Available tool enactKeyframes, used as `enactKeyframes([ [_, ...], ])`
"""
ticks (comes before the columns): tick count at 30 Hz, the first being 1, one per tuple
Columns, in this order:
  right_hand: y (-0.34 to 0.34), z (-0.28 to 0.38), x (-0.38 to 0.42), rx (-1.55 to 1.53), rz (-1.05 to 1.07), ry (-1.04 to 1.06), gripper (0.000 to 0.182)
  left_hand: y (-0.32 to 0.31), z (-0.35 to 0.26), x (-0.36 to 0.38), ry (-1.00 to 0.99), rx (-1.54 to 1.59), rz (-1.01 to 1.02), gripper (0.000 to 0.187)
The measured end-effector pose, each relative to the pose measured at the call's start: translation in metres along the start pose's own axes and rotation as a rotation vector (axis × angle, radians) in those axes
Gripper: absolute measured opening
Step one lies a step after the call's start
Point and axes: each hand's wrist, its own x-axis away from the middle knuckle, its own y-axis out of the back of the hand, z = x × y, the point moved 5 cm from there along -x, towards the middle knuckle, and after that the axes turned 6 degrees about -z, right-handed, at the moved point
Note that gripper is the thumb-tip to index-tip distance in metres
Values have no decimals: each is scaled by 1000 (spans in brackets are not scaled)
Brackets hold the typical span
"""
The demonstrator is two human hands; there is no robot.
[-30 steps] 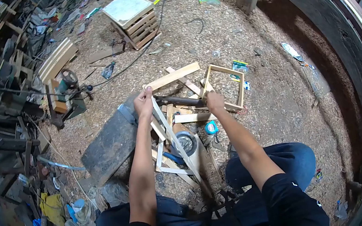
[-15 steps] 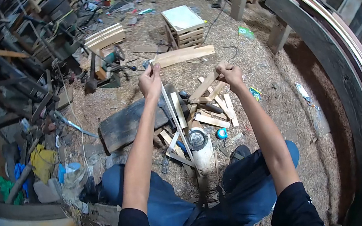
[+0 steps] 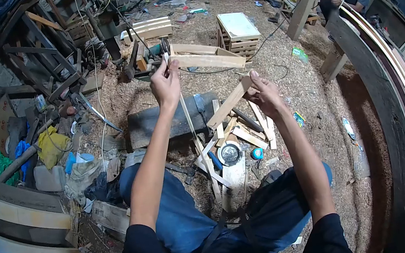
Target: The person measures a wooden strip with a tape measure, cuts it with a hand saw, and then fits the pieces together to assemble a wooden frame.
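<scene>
My left hand [image 3: 165, 82] is raised, fingers pinched on one corner of the wooden frame [image 3: 205, 58]. My right hand [image 3: 262, 94] is closed around the frame's lower slat [image 3: 230, 102]. Frame is in the air, tilted, above the scrap pile [image 3: 238, 134] on the sawdust floor [image 3: 309, 105]. Black slab [image 3: 170, 121] lies below.

Black short-sleeved shirt, small white mark near hem, possibly logo; blue jeans; bare forearms.
</scene>
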Motion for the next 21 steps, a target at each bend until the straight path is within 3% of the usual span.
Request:
enactKeyframes([
  [1, -5, 0, 1, -68, -42, 5, 37, 4, 2, 5, -3, 4, -1, 46],
  [7, -8, -9, -19, -67, -133, 77, 33, 14, 15, 23, 146, -61, 94, 50],
  [9, -9, -6, -21, 24, -222, 25, 28, 16, 6, 25, 52, -3, 56, 54],
  [15, -33, 38, -1, -52, -225, 187, 21, 35, -44, 20, 5, -97, 50, 47],
  [16, -38, 46, 3, -62, -204, 218, 22, 36, -53, 19, -142, -41, -12, 42],
  [21, -44, 53, 6, -69, -139, 234, 25, 46, -70, 20, -92, -122, 33, 39],
])
